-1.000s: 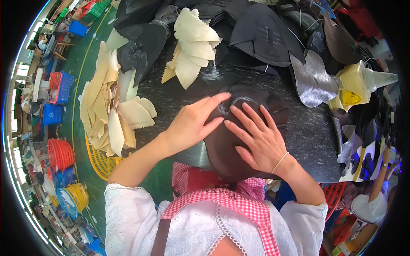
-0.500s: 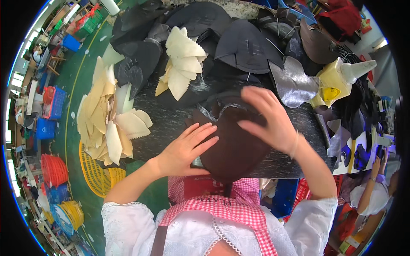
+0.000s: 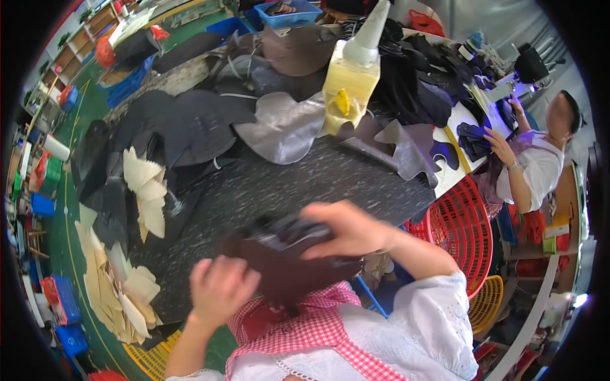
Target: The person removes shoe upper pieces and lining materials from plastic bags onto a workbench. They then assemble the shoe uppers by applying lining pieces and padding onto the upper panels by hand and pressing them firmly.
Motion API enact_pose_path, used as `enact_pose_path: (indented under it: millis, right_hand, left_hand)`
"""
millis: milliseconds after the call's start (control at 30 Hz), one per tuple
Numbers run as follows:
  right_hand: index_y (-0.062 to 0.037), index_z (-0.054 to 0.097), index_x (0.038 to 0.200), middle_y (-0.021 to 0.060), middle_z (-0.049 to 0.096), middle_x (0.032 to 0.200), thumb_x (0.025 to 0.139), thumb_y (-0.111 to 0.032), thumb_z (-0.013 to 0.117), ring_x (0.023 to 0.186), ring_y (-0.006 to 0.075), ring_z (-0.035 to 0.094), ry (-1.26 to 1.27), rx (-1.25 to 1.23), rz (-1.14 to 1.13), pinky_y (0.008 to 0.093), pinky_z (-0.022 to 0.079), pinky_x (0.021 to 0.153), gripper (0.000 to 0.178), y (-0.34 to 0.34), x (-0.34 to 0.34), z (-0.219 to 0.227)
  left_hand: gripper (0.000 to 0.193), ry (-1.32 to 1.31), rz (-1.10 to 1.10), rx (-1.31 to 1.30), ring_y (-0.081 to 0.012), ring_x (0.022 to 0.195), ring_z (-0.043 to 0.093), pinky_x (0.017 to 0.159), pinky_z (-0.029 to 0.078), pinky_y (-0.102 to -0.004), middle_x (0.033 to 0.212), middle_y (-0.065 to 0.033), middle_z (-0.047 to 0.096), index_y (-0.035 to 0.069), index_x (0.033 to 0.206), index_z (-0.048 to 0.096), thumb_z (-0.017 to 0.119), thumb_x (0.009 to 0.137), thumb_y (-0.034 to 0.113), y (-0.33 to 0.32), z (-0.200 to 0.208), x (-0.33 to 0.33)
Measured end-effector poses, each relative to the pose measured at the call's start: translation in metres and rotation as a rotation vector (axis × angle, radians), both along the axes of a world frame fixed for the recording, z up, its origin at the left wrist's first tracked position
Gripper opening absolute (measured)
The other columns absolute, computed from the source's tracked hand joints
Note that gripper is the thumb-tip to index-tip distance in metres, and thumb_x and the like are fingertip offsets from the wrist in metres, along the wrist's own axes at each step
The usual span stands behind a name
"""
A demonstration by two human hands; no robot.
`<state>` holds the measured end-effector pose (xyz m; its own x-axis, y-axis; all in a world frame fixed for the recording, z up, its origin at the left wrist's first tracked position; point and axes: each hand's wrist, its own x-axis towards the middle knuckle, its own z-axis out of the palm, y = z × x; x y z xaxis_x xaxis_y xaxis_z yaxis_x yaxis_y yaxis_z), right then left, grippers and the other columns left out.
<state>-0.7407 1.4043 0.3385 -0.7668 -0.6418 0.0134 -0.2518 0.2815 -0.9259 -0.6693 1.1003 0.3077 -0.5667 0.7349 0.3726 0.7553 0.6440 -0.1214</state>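
Observation:
My right hand (image 3: 352, 230) grips the right side of a dark brown, leather-like flat piece (image 3: 289, 270), thumb on top. The piece is bent and lifted along the near edge of the black speckled tabletop (image 3: 375, 190). At its left edge is my left hand (image 3: 222, 289), fingers curled and smeared by motion; whether it holds the piece is unclear. Beyond lie black rounded pieces (image 3: 184, 127) and a silvery grey curved piece (image 3: 279, 127). A yellowish squeeze bottle (image 3: 349, 82) with a pale cone nozzle stands at the far side.
Cream zigzag-edged pieces (image 3: 145, 193) lie at the left, with a larger cream stack (image 3: 105, 289) at the table's left edge. A red plastic basket (image 3: 475, 235) stands beside the right corner. Further right, another person (image 3: 537, 168) handles dark pieces at a white table.
My view has swung to the right. The brown piece lay flat under both hands; now it is bent and raised, with my right hand closed on its right side.

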Motion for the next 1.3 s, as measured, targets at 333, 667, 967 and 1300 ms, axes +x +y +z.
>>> enact_pose_path:
  millis: [333, 667, 967, 1300]
  right_hand:
    - [0.0013, 0.058, 0.116, 0.0045, 0.064, 0.102, 0.067, -0.007, 0.075, 0.091, 0.0133, 0.058, 0.113, 0.605, -0.836, 0.0292, 0.046, 0.085, 0.053, 0.296, -0.084, -0.013]
    - [-0.0008, 0.062, 0.107, 0.0147, 0.062, 0.109, 0.067, 0.010, 0.065, 0.105, 0.0304, 0.058, 0.500, 0.250, -0.411, 0.0397, 0.044, 0.094, 0.041, 0.069, -0.037, 0.015]
    - [0.0010, 0.064, 0.096, 0.0090, 0.059, 0.101, 0.070, -0.011, 0.061, 0.097, 0.0208, 0.060, 1.093, 0.277, 0.409, 0.0298, 0.051, 0.084, 0.028, -0.096, -0.012, -0.050]
    - [-0.0018, 0.065, 0.095, 0.0095, 0.059, 0.106, 0.066, -0.003, 0.063, 0.104, 0.0265, 0.059, 0.816, 0.300, 0.359, 0.0353, 0.049, 0.091, 0.029, -0.046, -0.017, -0.032]
  left_hand:
    - [0.022, 0.170, 0.581, 0.111, -0.0255, 0.090, 0.057, 0.087, 0.036, -0.0412, 0.091, -0.0072, 0.060, 0.003, 0.096, 0.062, 0.066, 0.074, 0.004, -0.049, 0.009, -0.059]
    - [0.039, -0.200, 0.240, 0.213, -0.0266, 0.105, 0.057, 0.096, 0.037, -0.0494, 0.109, -0.0109, 0.061, 0.006, 0.106, 0.063, 0.072, 0.075, 0.028, 0.027, -0.010, -0.004]
    - [0.056, -0.258, 0.508, 0.372, -0.0334, 0.102, 0.056, 0.095, 0.041, -0.0452, 0.109, -0.0142, 0.058, 0.004, 0.124, 0.052, 0.069, 0.071, 0.008, -0.010, -0.007, -0.036]
    - [0.047, -0.392, 0.892, 0.982, -0.0139, 0.111, 0.053, 0.093, 0.043, -0.0277, 0.123, -0.0068, 0.057, 0.001, 0.128, 0.054, 0.065, 0.082, 0.002, -0.133, 0.009, -0.017]
